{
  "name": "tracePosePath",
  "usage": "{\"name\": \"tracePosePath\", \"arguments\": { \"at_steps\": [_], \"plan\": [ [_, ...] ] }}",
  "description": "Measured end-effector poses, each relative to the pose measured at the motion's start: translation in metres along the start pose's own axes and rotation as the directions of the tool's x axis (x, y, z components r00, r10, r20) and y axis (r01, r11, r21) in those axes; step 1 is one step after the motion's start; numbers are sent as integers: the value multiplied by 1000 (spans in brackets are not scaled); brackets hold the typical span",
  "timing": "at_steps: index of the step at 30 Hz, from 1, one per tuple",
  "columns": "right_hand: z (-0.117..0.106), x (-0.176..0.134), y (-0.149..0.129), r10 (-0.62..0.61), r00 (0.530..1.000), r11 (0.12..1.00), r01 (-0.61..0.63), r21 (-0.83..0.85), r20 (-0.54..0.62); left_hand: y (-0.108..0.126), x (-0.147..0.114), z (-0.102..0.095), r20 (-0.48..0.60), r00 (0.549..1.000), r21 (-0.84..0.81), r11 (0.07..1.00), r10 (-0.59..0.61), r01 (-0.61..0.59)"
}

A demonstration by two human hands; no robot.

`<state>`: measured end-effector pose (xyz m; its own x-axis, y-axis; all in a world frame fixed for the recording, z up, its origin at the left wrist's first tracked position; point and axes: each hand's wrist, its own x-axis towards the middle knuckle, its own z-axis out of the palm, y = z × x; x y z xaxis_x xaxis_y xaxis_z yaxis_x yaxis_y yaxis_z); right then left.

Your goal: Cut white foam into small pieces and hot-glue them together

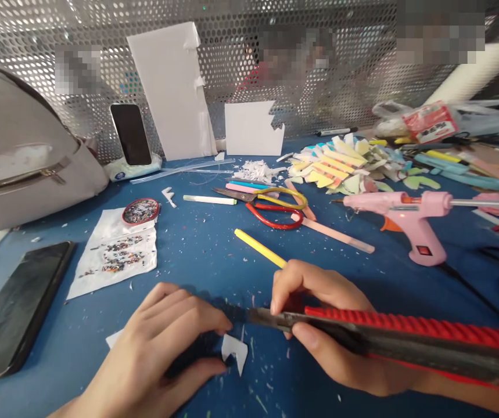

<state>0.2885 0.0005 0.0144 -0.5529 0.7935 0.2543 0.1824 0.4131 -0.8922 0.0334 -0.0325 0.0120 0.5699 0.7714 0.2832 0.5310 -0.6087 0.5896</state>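
Observation:
My right hand (327,325) is closed around a red and black utility knife (406,337), its thumb and fingers near the blade end. The blade points left, toward my left hand (171,342). Between the thumb and index fingertip of that hand is a small white notched piece (235,350), apparently foam board or card, held at its left edge just above the blue table (205,267). Part of another white scrap (113,338) shows beside my left wrist. A yellow stick (260,248) lies beyond my right fingers.
Red-and-yellow-handled scissors (275,212) and a pink glue gun (423,223) lie beyond my hands. A heap of coloured scraps (345,165) is behind them. At left are a phone (18,307), beads on a white sheet (121,255) and a bag (27,151). White boards (173,93) lean on perforated metal.

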Motion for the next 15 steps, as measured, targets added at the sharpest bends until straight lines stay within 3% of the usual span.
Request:
{"name": "tracePosePath", "arguments": {
  "at_steps": [5,9,15],
  "plan": [
    [2,-2,0,-119,981,986,135,-94,153,-1,-2,-2,46,996,110,991,-80,75],
    [5,0,3,-254,948,955,277,-104,191,0,-1,2,84,992,147,986,-96,83],
    [5,2,1,-246,937,946,287,-148,248,2,-3,7,42,992,62,992,-115,112]
  ]
}}
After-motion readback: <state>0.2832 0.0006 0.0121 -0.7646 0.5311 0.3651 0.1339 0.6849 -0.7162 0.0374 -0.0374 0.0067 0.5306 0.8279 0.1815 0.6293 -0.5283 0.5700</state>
